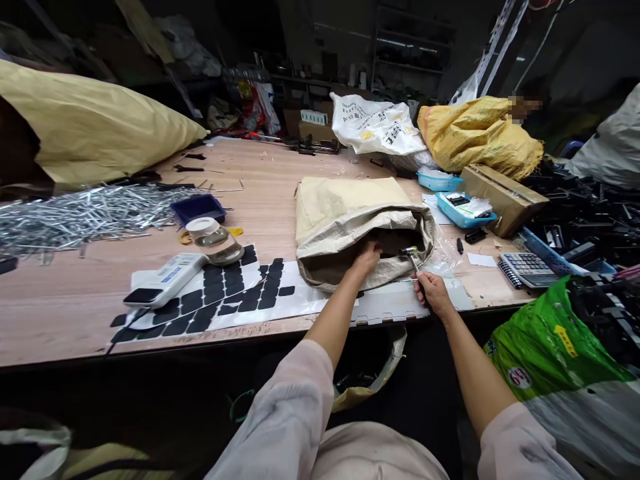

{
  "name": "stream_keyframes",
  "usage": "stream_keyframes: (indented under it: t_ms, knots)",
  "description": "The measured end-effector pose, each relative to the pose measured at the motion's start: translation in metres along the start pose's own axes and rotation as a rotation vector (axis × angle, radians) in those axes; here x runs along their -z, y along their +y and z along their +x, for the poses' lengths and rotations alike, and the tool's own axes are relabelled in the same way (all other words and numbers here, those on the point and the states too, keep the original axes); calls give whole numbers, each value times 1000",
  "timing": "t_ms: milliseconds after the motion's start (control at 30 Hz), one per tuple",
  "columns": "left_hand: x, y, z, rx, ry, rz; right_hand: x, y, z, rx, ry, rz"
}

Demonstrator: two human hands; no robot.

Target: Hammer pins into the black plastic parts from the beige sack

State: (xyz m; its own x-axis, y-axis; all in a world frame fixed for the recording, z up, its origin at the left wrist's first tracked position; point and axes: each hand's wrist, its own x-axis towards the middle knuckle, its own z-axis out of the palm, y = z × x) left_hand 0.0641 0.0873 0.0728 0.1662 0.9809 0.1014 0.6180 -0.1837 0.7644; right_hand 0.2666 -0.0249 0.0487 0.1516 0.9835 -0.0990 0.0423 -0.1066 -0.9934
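Observation:
A beige woven sack [350, 200] lies on the bench with its wide mouth facing me. My left hand [367, 259] reaches into that mouth, its fingers curled together against the dark inside; whatever they hold is hidden. Just outside the sack's right side, my right hand [433, 293] is closed around a slim dark rod with a shiny, hammer-like metal head [410, 252]. The rod points up and left, and its head is in front of the sack's opening.
Left are a heap of metal rods [90, 217], a dark blue tray [199, 209], a clear jar [215, 240], a white box-shaped device [170, 277] and black stickers [230, 280]. Right are blue baskets [465, 212], a cardboard box [503, 197], a calculator [527, 267] and a green bag [555, 333].

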Motion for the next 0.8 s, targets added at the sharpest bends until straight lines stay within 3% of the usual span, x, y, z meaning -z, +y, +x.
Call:
stream_keyframes:
  t_ms: [100,200,267,367,467,600,800]
  knots:
    - [-14,-6,19,138,-81,62,0,1,2,1,-1,-15]
    - [-14,-9,17,147,-75,63,0,3,3,4,-5,-12]
    - [-6,-7,5,96,-30,19,1,4,3,3,-3,-1]
    - [9,-6,-29,-147,48,-61,3,3,1,13,0,24]
    - [15,-13,-68,-328,36,-37,5,1,-1,30,11,54]
    - [6,-30,-96,-249,-74,21,4,-1,-3,43,43,45]
    - [-2,-38,-94,-192,-88,6,1,-2,-19,81,33,-87]
